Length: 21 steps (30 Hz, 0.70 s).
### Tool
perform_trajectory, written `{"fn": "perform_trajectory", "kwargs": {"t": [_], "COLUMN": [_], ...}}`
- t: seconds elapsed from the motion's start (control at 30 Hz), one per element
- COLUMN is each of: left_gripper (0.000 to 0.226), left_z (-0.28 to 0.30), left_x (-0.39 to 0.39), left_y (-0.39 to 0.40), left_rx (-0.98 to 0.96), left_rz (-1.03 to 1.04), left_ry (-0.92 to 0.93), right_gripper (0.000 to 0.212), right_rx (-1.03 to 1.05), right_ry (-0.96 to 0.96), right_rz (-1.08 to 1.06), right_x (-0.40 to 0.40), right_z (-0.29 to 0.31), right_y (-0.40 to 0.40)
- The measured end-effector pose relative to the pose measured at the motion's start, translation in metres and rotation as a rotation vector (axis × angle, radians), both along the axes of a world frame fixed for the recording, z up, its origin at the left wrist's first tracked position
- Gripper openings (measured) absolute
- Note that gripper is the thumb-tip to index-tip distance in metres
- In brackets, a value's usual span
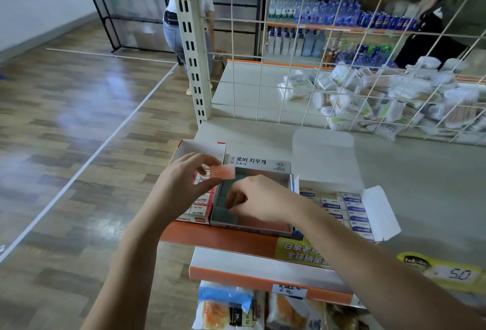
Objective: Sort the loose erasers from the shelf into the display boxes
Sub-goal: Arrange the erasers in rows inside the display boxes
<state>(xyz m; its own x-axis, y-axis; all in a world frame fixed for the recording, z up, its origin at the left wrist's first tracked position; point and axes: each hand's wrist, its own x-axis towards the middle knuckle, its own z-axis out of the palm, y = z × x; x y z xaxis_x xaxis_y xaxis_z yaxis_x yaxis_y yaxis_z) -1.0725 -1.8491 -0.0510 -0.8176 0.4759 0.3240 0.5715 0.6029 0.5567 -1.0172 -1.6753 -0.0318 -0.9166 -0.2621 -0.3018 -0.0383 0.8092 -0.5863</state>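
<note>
On the shelf point(420, 172), the middle display box point(259, 172) is the landmark. The left hand point(184, 185) fingers pinch a pink eraser point(223, 172) above its left edge; the right hand point(259, 202) fingers, curled narrow, reach inside. Next, I think, the eraser must be lowered into a free slot.

Three open display boxes point(259, 172) side by side at shelf edge. Pink eraser point(223, 172) held above middle box, level.

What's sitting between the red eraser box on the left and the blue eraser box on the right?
In the head view, the open middle display box, holding grey and pink erasers, with the right hand reaching into it.
</note>
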Motion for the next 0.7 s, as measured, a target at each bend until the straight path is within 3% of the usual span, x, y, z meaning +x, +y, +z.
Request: {"fn": "perform_trajectory", "kwargs": {"t": [0.4, 0.7], "left_gripper": [0.029, 0.030], "left_z": [0.009, 0.020], "left_x": [-0.007, -0.006], "left_y": [0.010, 0.065], "left_rx": [-0.027, -0.185], "left_rz": [-0.020, -0.235], "left_ry": [-0.037, -0.054], "right_gripper": [0.022, 0.026], "right_rx": [0.042, 0.235], "right_ry": [0.111, 0.340], "right_rz": [-0.032, -0.366], "right_x": [0.008, 0.028], "right_z": [0.003, 0.023], "right_y": [0.013, 0.085]}}
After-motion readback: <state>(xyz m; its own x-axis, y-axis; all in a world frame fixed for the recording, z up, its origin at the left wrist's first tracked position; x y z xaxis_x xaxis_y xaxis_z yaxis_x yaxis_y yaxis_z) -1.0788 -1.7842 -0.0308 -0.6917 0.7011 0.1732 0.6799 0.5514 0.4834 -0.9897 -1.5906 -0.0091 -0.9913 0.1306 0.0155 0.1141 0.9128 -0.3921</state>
